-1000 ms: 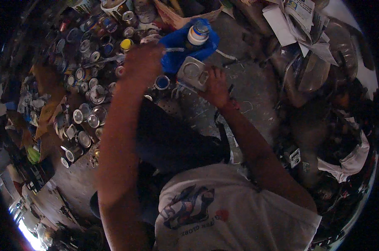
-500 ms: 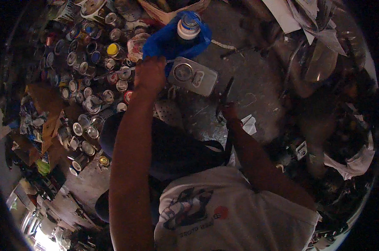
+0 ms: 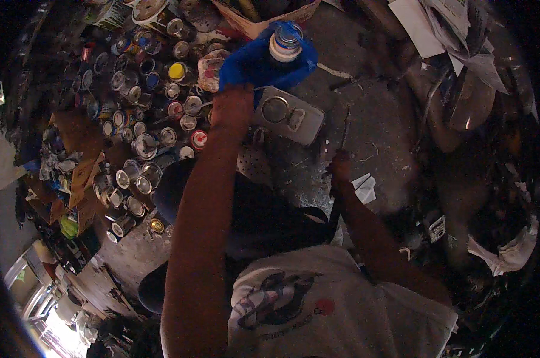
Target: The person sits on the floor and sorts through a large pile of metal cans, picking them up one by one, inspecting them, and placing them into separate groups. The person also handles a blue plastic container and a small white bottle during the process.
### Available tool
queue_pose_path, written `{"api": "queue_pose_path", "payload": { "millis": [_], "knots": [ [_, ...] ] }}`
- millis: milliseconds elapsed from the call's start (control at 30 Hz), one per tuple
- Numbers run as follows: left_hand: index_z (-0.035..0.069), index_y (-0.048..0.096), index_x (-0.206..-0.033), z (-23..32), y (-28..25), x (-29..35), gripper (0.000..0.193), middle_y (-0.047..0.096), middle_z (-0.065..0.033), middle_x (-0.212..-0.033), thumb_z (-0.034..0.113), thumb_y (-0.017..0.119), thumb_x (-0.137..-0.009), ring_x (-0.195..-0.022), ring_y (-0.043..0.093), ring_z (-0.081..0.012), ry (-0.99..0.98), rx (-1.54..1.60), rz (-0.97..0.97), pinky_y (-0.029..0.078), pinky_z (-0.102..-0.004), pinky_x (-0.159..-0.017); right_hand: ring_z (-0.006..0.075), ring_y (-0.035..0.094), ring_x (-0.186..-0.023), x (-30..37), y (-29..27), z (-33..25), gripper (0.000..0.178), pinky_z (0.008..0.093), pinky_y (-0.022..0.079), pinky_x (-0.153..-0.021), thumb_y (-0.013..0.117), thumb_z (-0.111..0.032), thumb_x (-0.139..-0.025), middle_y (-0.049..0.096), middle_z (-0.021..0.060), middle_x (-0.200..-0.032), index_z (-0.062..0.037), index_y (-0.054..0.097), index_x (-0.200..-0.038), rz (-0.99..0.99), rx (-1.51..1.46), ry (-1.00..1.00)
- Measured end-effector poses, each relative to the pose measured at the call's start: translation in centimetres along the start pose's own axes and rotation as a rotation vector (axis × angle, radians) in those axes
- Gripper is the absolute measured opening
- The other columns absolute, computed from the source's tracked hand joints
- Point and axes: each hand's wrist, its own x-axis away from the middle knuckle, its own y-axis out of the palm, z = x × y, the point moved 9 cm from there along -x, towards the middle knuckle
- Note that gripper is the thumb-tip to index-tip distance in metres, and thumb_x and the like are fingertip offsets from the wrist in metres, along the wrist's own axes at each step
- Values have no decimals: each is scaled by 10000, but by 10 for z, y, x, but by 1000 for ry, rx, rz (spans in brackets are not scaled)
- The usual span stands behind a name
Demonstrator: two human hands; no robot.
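My left hand [image 3: 234, 102] is closed around a thin pale rod [image 3: 205, 105] that sticks out on both sides of the fist. Just beyond it a blue plastic bag [image 3: 244, 67] lies bunched around a white can [image 3: 283, 52]; I cannot tell whether the fingers also grip the bag. Beside them, to the right, is a flat rectangular metal can [image 3: 310, 131] with a round lid and a handle. My right hand [image 3: 340, 164] grips a dark, narrow tool like a knife [image 3: 346, 128], its long end pointing away from me. Dim light blurs its exact kind.
Many used tins and jars [image 3: 144, 143] crowd the floor at left, beside torn cardboard [image 3: 79, 143]. White paper [image 3: 364, 188] lies near my right hand. Stacked sheets [image 3: 419, 27] stand at the far right. A pale cord [image 3: 334, 71] trails from near the blue bag.
The whole view has shifted slightly, so things sit further right and lower. The tool in my right hand has turned and looks narrower and more upright. My left hand stays by the blue bag.
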Motion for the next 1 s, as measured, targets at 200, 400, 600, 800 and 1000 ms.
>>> {"api": "queue_pose_path", "payload": {
  "millis": [200, 400, 600, 800, 1000],
  "knots": [
    [79, 675, -1128, 4, 3, 3, 248, 738, -120, -1077, 175, 649, -900, -1042, 711, -285, 23, -38, 57, 614, -435, -805, 144, 565, -718, 29, -174, -32, 289, 345, 452, -620, 579, -343, -1083, 621, 42, -897, -77, 618, -1186, 30, -1179, 455],
    [31, 611, -1219, 3, 9, 9, 320, 723, -198, -1129, 142, 658, -922, -1083, 728, -356, -54, 59, -134, 633, -473, -810, 70, 465, -605, 38, -258, -142, 313, 289, 393, -515, 507, -434, -1118, 495, -42, -726, -134, 570, -1052, 3, -1443, 191],
    [47, 678, -1088, 5, 0, 6, 208, 754, -191, -1050, 173, 634, -928, -1009, 745, -338, -14, 88, 31, 627, -476, -819, 75, 464, -646, 35, -220, -199, 355, 298, 424, -548, 491, -446, -1120, 489, -43, -765, -127, 557, -978, -172, -1567, 308],
    [43, 673, -1095, 3, 13, 3, 225, 766, -196, -1036, 173, 645, -913, -989, 749, -352, -17, 137, 28, 629, -488, -801, 143, 543, -782, 7, -209, -221, 440, 359, 482, -689, 406, -431, -1142, 557, 32, -830, -69, 612, -1002, 20, -1156, -55],
    [57, 670, -1094, 7, 19, 5, 226, 769, -178, -985, 184, 660, -908, -977, 751, -353, 22, 106, 38, 625, -473, -742, 152, 596, -689, -14, -166, -230, 455, 339, 450, -602, 420, -482, -1123, 640, 37, -808, -103, 622, -974, -150, -994, 57]
  ]
}}
